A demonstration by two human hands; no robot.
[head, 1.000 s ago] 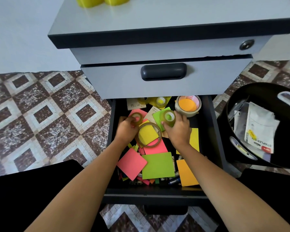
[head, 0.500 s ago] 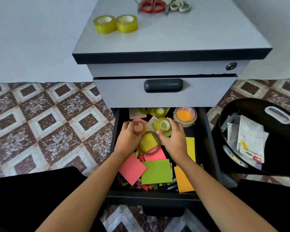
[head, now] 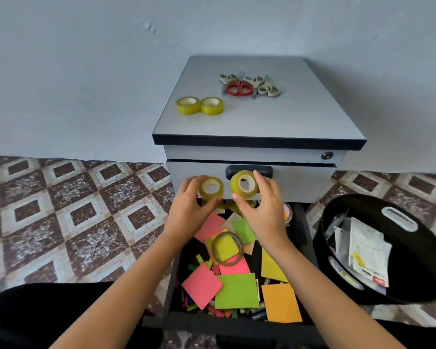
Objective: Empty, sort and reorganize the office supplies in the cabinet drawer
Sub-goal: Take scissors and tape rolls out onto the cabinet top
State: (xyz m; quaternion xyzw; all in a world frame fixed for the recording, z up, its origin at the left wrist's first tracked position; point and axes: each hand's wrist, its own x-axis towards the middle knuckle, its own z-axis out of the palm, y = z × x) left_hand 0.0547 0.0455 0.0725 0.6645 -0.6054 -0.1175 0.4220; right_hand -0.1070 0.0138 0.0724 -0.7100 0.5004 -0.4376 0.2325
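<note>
Head view: one tape roll (head: 210, 188) is gripped by the left hand (head: 186, 210); another roll (head: 244, 183) by the right hand (head: 264, 210). Both are held clear of the drawer (head: 237, 324).

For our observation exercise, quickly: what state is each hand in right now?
Left hand: closed around a yellow tape roll.
Right hand: closed around a second yellow tape roll.

From the open drawer (head: 237, 324), I find the clearest room on the cabinet top (head: 292, 122) toward 1 o'clock, bare to its front edge; two yellow tape rolls (head: 186, 110) sit at 11 and a scissors heap (head: 239, 87) at 12. The closed upper drawer front (head: 302, 183) overhangs the drawer's rear. A black basket (head: 428, 268) crowds 3 o'clock; bare patterned floor (head: 73, 210) lies at 9.
</note>
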